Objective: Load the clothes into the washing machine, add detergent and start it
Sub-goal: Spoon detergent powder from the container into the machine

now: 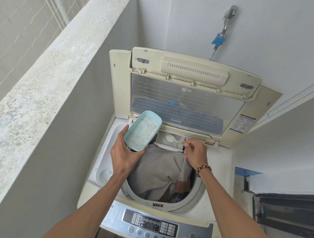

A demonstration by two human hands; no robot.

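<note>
Head view, from the hands outward: the left hand (124, 154), at centre frame, grips a pale blue oblong plastic tub of speckled detergent powder (142, 131), tilted toward the back of the machine, presumably to keep the powder within easy reach of the scoop. Right of it, the right hand (195, 154) pinches the handle of a small white plastic spoon (171, 139), whose bowl sits over the cream dispenser tray (171, 140) just behind the drum opening. Whether the spoon carries powder is hard to tell, white on white. The hands are apart, each clamped on its own item. Below them a grey garment (160, 175) and darker clothes fill the drum, so loading looks done and detergent dosing is the step in hand. The clear-windowed lid (185, 102) stands raised in the upper middle. At lower centre the silver control panel (160, 229) with its start button waits untouched. A metal tap (227, 21) juts from the wall at upper right.
</note>
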